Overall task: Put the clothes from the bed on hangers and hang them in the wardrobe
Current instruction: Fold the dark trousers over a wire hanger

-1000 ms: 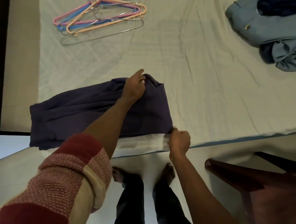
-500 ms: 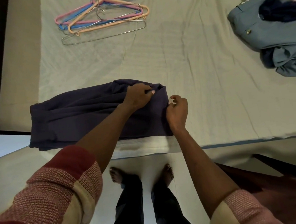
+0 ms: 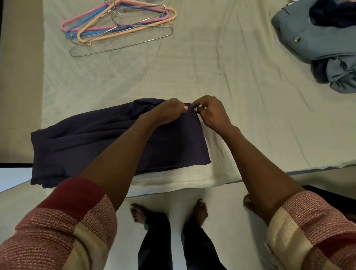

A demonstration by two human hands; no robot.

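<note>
Garment, dark purple (image 3: 102,144): 1 item, folded flat, lying along the near edge of the bed (image 3: 233,88); its left end reaches past the sheet's corner, its right end stops just short of the middle of the near edge.

Left hand (image 3: 167,112): fingers curled down onto the far right corner of the purple garment, gripping a bunched ridge of cloth there. Sleeve pushed up the forearm, knit in red, pink and cream blocks.

Right hand (image 3: 211,113): thumb and fingertips pinched on the same corner, just beside the left hand, the 2 hands almost touching. Sleeve of the same knit.

Hangers (image 3: 119,25): 1 loose heap at the far left of the bed, well apart from the purple garment. Pink, blue and peach plastic hangers lie overlapped, with thin metal wire hangers among and beneath them; the exact count cannot be told.

Clothes pile (image 3: 322,40): at the far right of the bed, well apart from the hands. Grey-blue garment, crumpled, with a small metal button or clasp showing; a darker navy piece lies on top at the far end.

Bed sheet: pale green, creased, covering the mattress.

Feet (image 3: 199,211): 2, bare, on the light floor just before the bed, below dark trouser legs.

Furniture, dark wood (image 3: 346,203): partly seen at lower right, behind the right sleeve; kind cannot be told.
</note>
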